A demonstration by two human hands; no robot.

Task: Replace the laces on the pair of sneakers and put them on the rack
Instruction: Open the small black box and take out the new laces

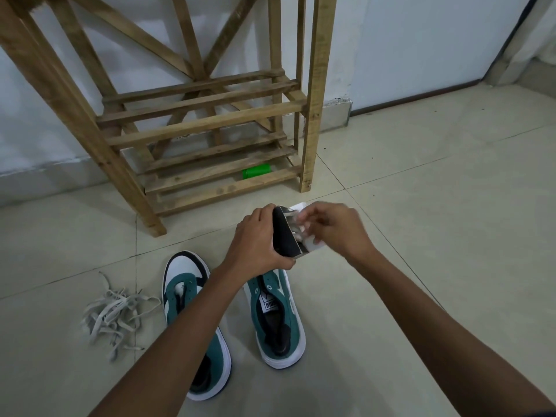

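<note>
From the head camera, the floor (421, 236) is pale, glossy square tile with thin dark grout lines and a few small specks. It meets a white wall (421, 40) at a dark skirting strip on the right; further right a doorway corner shows.

A wooden slatted rack (198, 115) stands against the wall, its legs on the tile, with cross braces at the back and two slatted shelves visible low down. A green cylinder (256, 171) lies on its side on the lowest shelf.

Two green-and-white sneakers stand side by side on the floor in front of the rack, toes toward it, neither laced: the left sneaker (186, 296) is partly hidden under the left forearm, the right sneaker (276, 320) just beside it. A loose heap of grey-white old laces (114, 314) lies on the tile left of the left sneaker, apart from it.

Above the sneakers, the left hand (255, 242) grips a small dark box (285, 236), fingers curled round its side. The right hand (337, 227) pinches pale new laces (301, 227) at the box's open end; the fingertips are blurred.
</note>
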